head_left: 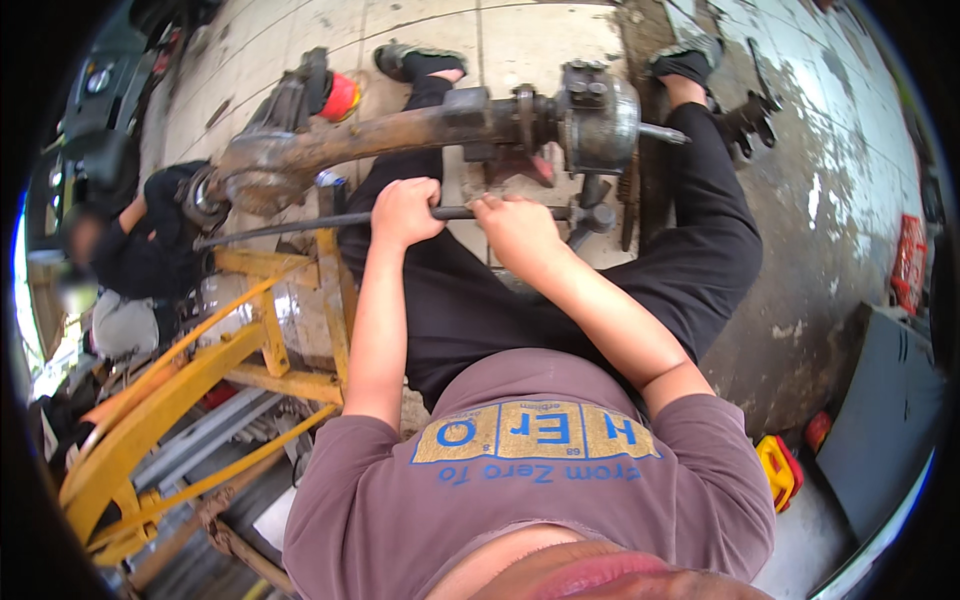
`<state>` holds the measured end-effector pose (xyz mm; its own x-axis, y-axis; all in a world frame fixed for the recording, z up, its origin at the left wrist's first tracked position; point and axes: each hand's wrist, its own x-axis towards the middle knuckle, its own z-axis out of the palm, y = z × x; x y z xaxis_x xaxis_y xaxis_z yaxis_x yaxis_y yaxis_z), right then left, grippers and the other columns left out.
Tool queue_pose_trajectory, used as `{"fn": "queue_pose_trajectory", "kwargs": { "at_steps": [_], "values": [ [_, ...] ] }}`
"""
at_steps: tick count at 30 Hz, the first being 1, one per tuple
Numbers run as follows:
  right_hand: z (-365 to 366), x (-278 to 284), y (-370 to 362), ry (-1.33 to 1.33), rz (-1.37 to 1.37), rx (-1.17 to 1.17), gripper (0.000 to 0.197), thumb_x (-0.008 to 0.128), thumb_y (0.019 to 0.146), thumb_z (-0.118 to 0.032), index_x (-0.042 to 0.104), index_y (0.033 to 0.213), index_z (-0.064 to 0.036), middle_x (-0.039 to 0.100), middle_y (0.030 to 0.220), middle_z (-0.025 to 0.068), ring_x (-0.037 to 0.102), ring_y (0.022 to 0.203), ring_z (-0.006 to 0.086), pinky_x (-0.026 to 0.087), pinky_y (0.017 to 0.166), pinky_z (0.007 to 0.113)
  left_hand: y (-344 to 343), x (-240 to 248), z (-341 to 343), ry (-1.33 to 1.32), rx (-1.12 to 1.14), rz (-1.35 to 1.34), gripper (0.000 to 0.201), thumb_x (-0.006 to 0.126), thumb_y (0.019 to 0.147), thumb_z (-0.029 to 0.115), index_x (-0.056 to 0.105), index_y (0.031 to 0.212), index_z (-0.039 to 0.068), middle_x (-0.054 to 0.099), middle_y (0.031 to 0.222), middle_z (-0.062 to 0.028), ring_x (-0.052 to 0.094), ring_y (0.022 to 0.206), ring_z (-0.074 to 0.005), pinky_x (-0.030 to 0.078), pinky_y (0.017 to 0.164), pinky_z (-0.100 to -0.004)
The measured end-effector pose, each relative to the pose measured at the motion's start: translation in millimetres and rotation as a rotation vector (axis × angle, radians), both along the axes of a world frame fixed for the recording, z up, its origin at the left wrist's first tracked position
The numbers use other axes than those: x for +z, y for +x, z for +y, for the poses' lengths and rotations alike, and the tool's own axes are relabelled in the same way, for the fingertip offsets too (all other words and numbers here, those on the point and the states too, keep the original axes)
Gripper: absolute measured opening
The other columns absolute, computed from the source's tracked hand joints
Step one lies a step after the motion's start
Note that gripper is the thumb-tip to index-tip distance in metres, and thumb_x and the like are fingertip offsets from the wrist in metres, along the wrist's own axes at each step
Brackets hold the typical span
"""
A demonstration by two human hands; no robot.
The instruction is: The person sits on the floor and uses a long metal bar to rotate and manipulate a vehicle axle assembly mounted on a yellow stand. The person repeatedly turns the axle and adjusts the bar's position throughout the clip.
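A vehicle axle [380, 135] lies across in front of me, rusty brown, with a round differential housing [262, 172] at its left and a steel wheel-end hub [600, 120] at its right. Along its near side runs a long dark tie rod [300, 228], which ends at a ball joint [598, 217] below the hub. My left hand [405, 212] is closed in a fist around this rod. Just to the right, my right hand [518, 232] grips the same rod from above, its fingers curled over it. My legs are spread on either side of the hub.
A yellow metal frame [240, 350] stands at the left, close to my left arm. Beyond it another person [160, 240] in dark clothes sits by the axle's left end. A red can [343, 97] stands behind the axle. Metal parts [750, 125] lie right of my foot; a grey cabinet [885, 410] stands at the right.
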<state>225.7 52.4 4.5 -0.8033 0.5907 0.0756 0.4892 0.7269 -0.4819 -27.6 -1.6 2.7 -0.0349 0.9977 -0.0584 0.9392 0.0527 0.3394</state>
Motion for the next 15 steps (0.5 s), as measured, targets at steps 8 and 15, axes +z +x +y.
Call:
{"fn": "queue_pose_trajectory", "kwargs": {
  "at_steps": [8,15],
  "values": [
    [6,-2,-3,-0.038,0.078,0.043,0.034,0.07,0.096,-0.005,0.077,0.129,-0.0094,0.083,0.131,0.0102,0.081,0.11,0.0324,0.067,0.094,0.046,-2,-1,-2,0.016,-0.002,-0.018,0.029,0.086,0.067,0.02,0.06,0.076,0.01,0.068,0.079,-0.0089,0.071,0.085,-0.0382,0.052,0.077,-0.0495],
    [36,47,36,-0.346,0.131,-0.015,0.05,0.062,0.099,0.0,0.081,0.142,-0.0187,0.084,0.134,0.0109,0.081,0.117,0.0346,0.065,0.102,0.049,0,-3,-4,0.065,-0.012,-0.001,0.028,0.086,0.07,0.019,0.061,0.076,0.009,0.068,0.078,-0.0106,0.071,0.079,-0.0397,0.054,0.073,-0.0505]
  ]
}}
